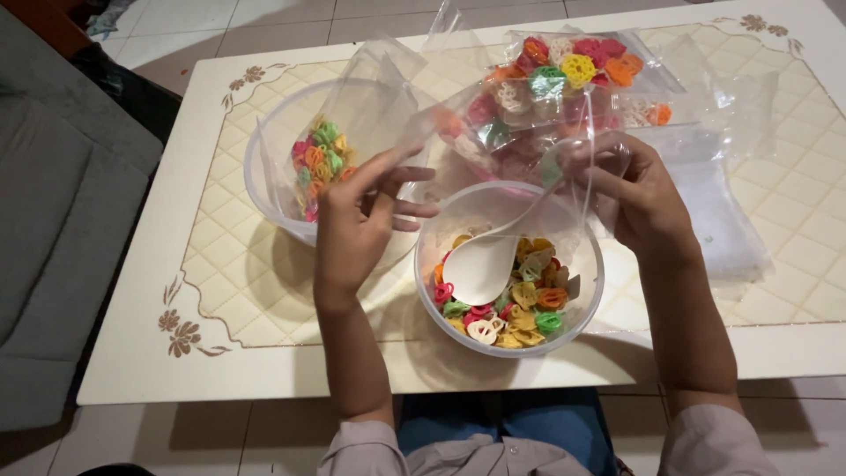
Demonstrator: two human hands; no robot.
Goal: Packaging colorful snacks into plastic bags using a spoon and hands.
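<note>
Holding a clear plastic bag (493, 150) open above the worktop (220, 353), the person pinches its thin film from both sides. The left hand (357, 220) grips the near left edge of the bag between thumb and curled fingers; the right hand (630, 189) is closed on the right edge, and it also seems to hold the handle of a white spoon (483, 264), though the film blurs that grip. The bag hangs over a round clear bowl (582, 304) near the front edge of the worktop. The spoon's scoop lies in this bowl on a heap of small ring-shaped crackers (524, 308) in yellow, green, orange, red and white.

Behind the bag, toward the far side, lies a filled clear packet (573, 66) of the same coloured crackers, flat and roughly rectangular. To the left stands a larger clear tub (256, 176) with another open bag (370, 97) set inside it, holding a small handful of crackers. At the right, a stack of empty clear bags (723, 220) lies flat. The worktop is cream with a lattice pattern and brown flower corners. A grey sofa (62, 220) stands to the left on the tiled floor (220, 22).
</note>
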